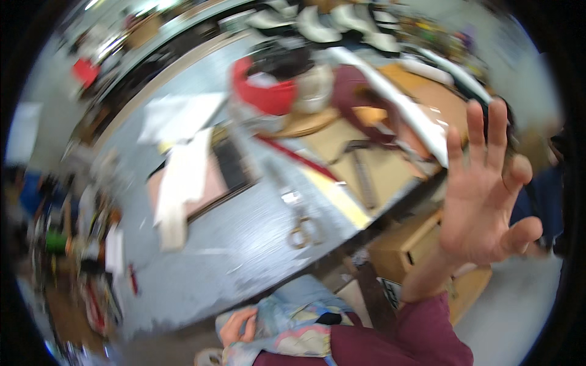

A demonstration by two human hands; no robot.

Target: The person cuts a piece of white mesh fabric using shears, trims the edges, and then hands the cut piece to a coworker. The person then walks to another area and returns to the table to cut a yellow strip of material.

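My right hand (482,195) is raised at the right, beyond the table's near edge. Its palm faces me, fingers and thumb are spread, and it holds nothing. Low in the view, my left hand (239,327) lies by my lap against a pale patterned cloth (293,314). Its fingers curl inward; what they hold, if anything, is hidden. Scissors (299,230) with gold-coloured handles lie on the grey-blue table (244,271). Left of them, white strips (183,183) cross a pink sheet (204,192) on a dark board. The picture is blurred by motion.
A red and white rounded object (262,91), a maroon curved piece (360,100) and a long white roll (390,100) lie farther back. White shoe-like shapes (317,24) line the far edge. Tools crowd the left side. A brown box (403,241) stands below the table's right edge.
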